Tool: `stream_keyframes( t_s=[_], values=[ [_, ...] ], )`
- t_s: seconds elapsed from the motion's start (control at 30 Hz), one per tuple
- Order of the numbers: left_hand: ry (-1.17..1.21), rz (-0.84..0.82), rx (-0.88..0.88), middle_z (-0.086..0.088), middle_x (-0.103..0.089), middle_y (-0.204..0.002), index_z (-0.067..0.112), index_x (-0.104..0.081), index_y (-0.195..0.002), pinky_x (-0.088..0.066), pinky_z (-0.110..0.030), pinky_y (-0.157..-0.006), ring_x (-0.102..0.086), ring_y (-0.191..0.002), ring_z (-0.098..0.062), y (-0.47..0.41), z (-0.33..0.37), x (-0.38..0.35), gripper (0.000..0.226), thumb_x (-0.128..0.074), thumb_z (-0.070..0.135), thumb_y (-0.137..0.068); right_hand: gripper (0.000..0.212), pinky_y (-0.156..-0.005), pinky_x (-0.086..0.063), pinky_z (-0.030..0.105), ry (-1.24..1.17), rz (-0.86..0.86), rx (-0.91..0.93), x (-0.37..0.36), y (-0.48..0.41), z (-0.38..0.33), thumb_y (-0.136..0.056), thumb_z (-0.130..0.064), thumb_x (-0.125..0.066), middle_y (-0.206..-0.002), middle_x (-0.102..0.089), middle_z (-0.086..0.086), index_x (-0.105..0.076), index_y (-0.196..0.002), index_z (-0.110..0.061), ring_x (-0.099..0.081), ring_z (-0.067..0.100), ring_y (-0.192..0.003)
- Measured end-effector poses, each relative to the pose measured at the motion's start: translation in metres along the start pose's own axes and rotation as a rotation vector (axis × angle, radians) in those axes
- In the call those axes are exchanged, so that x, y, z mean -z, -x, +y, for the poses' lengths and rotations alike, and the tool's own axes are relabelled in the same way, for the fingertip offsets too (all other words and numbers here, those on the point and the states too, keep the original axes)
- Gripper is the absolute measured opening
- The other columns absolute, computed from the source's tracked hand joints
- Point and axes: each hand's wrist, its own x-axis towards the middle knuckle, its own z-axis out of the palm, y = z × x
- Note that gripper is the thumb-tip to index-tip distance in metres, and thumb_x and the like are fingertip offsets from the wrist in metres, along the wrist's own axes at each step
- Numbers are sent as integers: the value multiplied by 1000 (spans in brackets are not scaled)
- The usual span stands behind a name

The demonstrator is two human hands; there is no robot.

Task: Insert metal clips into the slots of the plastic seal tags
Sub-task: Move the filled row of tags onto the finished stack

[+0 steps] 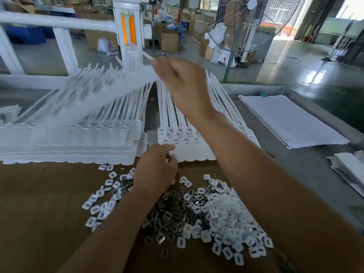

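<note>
Right grip (181,81) pinching raised blurred row of seal tags (88,99), left grip (155,170) curled over metal clips (173,213), contents unclear

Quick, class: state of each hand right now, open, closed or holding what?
Left hand: fingers curled above the clip pile; a held clip cannot be told.
Right hand: grips a raised row of seal tags.

A factory floor — polished concrete floor (285,62), stacked cardboard boxes (169,41), an industrial pedestal fan (242,26), bulk seal tags (78,138) piled on the table (39,203).
</note>
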Motion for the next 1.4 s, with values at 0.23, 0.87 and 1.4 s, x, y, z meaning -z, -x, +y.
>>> stream_keyframes(
  t_s=[0.23, 0.87, 1.4],
  values=[
    [643, -541, 373, -13, -60, -121, 23, -60, -113, -42, -46, -97, -55, -111, -34, 12, 1, 1, 33, -55, 43, -86, 50, -69, -46, 7, 38, 44, -581, 86, 54, 41, -83, -8, -65, -111, -59, -11, -52, -130, -15, -56, -4, -89],
    [991, 80, 102, 3, -72, -79, 27, -73, -80, -51, -23, -46, -67, -64, -17, 6, 17, 17, 17, -65, 12, -76, 37, -73, -51, 12, -49, 308, -722, 154, 122, 92, -85, 3, -58, -103, -67, 1, -61, -118, -15, -63, 12, -92],
    [179, -23, 109, 3, -63, -112, 23, -59, -120, -39, -5, -73, -56, -79, 6, -8, -12, 6, 46, -69, 10, -76, 35, -88, -42, 26, 292, 256, -693, 141, 131, 138, -88, -5, -58, -110, -61, 3, -57, -123, -7, -54, 12, -95]
  ],
)
